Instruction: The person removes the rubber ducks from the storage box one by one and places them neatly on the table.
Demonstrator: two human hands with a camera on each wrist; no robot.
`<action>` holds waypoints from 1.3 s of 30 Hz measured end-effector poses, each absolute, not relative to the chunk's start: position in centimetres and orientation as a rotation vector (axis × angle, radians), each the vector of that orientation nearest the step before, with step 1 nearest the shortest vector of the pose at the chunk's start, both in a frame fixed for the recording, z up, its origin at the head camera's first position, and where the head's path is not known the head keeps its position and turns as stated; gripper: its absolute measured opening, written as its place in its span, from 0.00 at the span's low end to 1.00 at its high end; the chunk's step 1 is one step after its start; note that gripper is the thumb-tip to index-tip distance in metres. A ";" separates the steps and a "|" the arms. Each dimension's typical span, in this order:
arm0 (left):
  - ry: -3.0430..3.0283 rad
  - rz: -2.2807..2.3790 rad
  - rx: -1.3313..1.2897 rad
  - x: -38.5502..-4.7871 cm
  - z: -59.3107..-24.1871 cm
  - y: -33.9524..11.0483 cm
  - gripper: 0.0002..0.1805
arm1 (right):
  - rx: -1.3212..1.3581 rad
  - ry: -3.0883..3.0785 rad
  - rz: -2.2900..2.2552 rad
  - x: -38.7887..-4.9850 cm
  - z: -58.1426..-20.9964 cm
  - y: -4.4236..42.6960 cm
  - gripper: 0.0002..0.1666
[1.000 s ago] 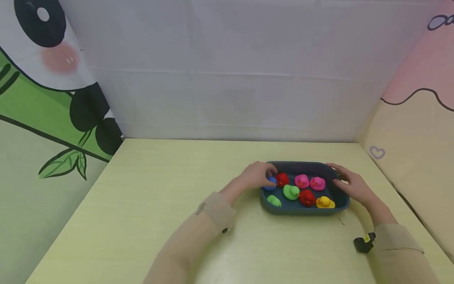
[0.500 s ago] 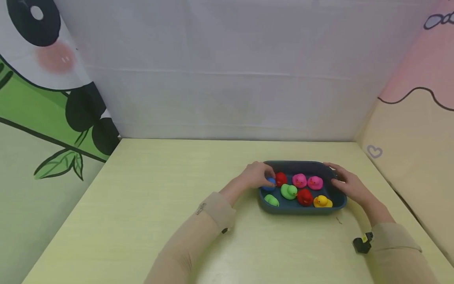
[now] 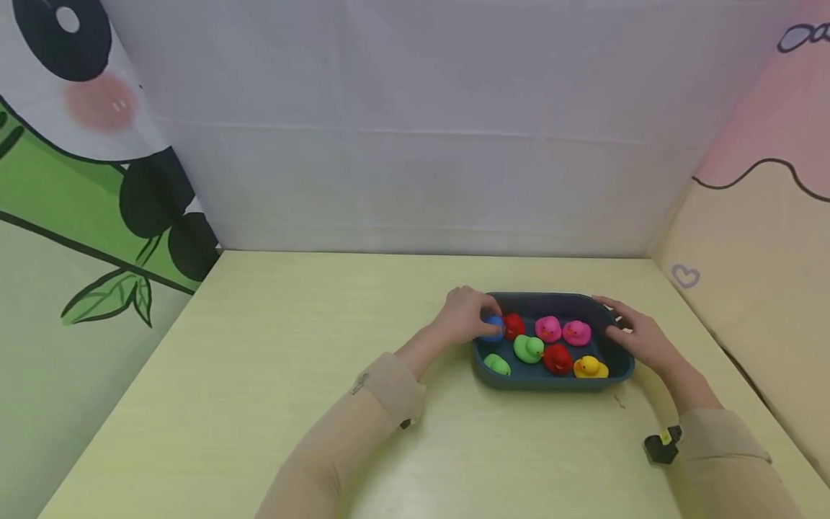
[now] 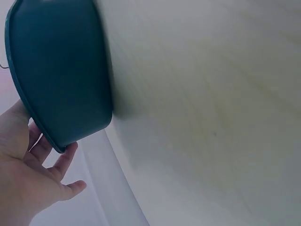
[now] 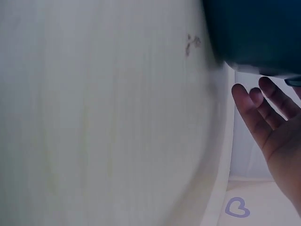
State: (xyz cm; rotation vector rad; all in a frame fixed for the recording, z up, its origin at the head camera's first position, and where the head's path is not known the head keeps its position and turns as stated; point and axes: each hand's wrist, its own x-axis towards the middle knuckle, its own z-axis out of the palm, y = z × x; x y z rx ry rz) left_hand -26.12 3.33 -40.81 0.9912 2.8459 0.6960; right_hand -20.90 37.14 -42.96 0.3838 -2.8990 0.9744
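A dark blue-green plastic basin (image 3: 538, 383) stands on the table with several small rubber ducks in it. At its left end my left hand (image 3: 463, 315) pinches a blue rubber duck (image 3: 493, 329) between thumb and fingers; the hand partly covers the duck. In the left wrist view, the left hand (image 4: 33, 165) shows beside the basin's rim and the duck is hidden. My right hand (image 3: 642, 337) rests at the basin's right end, thumb at the rim. Its fingers (image 5: 251, 110) look extended outside the wall in the right wrist view.
Near the blue one lie a red duck (image 3: 514, 326) and two green ducks, one (image 3: 529, 349) central. Two pink ducks (image 3: 548, 329), another red one (image 3: 558, 359) and a yellow one (image 3: 591, 367) sit farther right. Printed cloth walls (image 3: 415, 180) enclose the table (image 3: 292, 346).
My left hand has risen slightly with the blue duck. The right hand stays at the basin's right end. Early on, the head view shifted a little.
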 end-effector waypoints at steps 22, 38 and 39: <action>2.762 0.986 1.029 -25.0 -35.9 0.5 0.15 | 0.353 -2.916 0.925 -20.9 -42.4 36.9 0.29; 2.760 1.107 1.070 -25.7 -34.6 -5.2 0.15 | 0.422 -2.889 0.939 -20.5 -42.5 37.9 0.31; 2.765 1.104 1.081 -25.8 -34.6 -5.6 0.15 | 0.424 -2.890 0.954 -20.5 -42.6 37.9 0.31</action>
